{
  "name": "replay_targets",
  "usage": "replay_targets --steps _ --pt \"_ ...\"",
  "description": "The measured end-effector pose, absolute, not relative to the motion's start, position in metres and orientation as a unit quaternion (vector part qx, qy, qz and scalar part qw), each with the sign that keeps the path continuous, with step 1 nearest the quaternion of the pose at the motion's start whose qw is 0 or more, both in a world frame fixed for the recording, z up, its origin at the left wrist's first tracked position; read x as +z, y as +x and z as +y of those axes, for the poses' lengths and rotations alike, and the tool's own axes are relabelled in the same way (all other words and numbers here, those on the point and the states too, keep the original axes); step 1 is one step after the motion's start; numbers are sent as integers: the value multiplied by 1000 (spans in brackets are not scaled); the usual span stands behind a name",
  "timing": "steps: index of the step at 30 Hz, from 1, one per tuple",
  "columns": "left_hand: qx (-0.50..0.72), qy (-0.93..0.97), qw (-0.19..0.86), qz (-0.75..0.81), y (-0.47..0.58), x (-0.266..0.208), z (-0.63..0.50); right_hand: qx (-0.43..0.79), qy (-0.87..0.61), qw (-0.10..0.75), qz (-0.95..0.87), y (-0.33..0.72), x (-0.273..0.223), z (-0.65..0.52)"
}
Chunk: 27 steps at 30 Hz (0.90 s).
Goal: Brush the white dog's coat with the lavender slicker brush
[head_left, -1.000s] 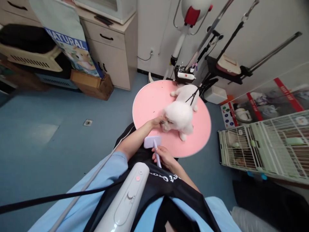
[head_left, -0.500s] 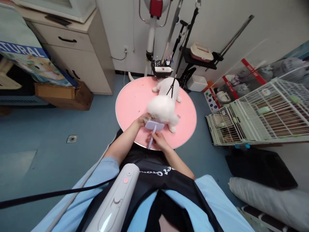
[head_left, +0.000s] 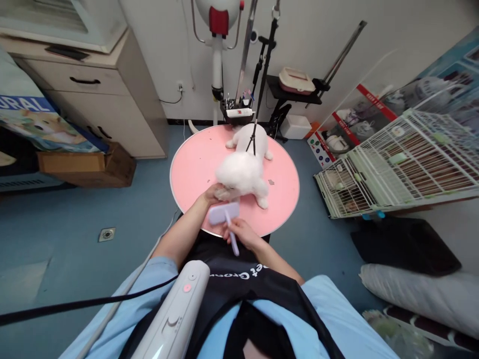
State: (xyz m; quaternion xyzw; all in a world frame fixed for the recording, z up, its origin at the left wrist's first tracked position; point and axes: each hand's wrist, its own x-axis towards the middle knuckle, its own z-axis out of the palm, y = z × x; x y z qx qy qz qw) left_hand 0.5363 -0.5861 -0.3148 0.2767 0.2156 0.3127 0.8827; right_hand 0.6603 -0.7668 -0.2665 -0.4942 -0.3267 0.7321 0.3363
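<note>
A white fluffy dog (head_left: pixel 241 172) is on the round pink table (head_left: pixel 190 164), with a thin black strap (head_left: pixel 258 127) rising from its back. My left hand (head_left: pixel 211 194) is closed round a furry part at the dog's near left side; whether that is a paw or the muzzle I cannot tell. My right hand (head_left: pixel 241 232) grips the handle of a lavender slicker brush (head_left: pixel 224 213). The brush head is slightly apart from the fur, just below my left hand. Its bristle side faces away from me and is hidden.
A pale hair dryer (head_left: pixel 175 309) with a black cord is in front of my chest. A holder with tools (head_left: pixel 237 109) stands at the table's far edge. Wire cages (head_left: pixel 374 174) are at the right, a cabinet (head_left: pixel 90 109) and a cardboard box (head_left: pixel 88 167) at the left.
The brush has come away from the dog towards me, its handle swinging from lower left to lower right. My left hand stays on the dog. The whole view has shifted slightly.
</note>
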Motion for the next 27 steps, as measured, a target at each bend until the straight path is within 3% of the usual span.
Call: replay_targets --steps 3,7,11,16,19,21,25,27 --pt "287 280 891 214 538 -308 -585 674 -529 413 -309 664 -264 -759" --pt "248 305 893 220 539 -297 -579 732 -504 342 -306 664 -260 -757" --pt "203 355 885 223 540 -279 -557 649 -536 443 -308 662 -250 -748" --pt "113 488 832 238 563 -246 -528 691 -520 420 -274 663 -232 -748" --pt "91 527 816 219 583 -234 -521 629 -516 516 -268 666 -224 -746" --pt "76 537 815 206 592 -233 -519 592 -533 556 -239 667 -222 -744" --pt "62 520 827 207 596 -244 -516 630 -525 521 -239 659 -222 -747" --pt "65 509 833 207 594 -251 -515 601 -524 557 -234 651 -222 -749"
